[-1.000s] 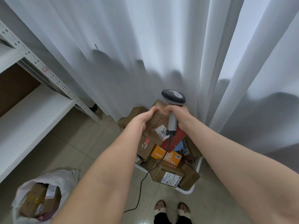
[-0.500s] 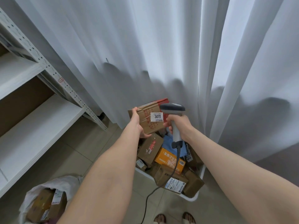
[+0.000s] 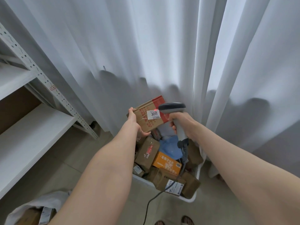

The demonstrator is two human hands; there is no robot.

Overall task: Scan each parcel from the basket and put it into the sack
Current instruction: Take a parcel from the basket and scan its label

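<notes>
Above the crowded basket (image 3: pixel 193 199), left hand (image 3: pixel 135 123) grips a parcel (image 3: pixel 143 116), right hand (image 3: pixel 179 120) grips the scanner (image 3: pixel 172 107) (curtain (image 3: pixel 146 46) behind).

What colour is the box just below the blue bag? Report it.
Orange box, seen in head view.

A single head-worn camera is looking forward and down, taking in the white plastic basket (image 3: pixel 192 200) close below and the pale pleated curtain (image 3: pixel 146 46) behind.

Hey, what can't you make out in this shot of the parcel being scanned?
All in the head view:
- Label on the held parcel: print under 3011 is too small.
- Sack: contents mostly cut off by the bottom edge and the left forearm.
- Basket: lower parcels are buried under upper ones.
</notes>
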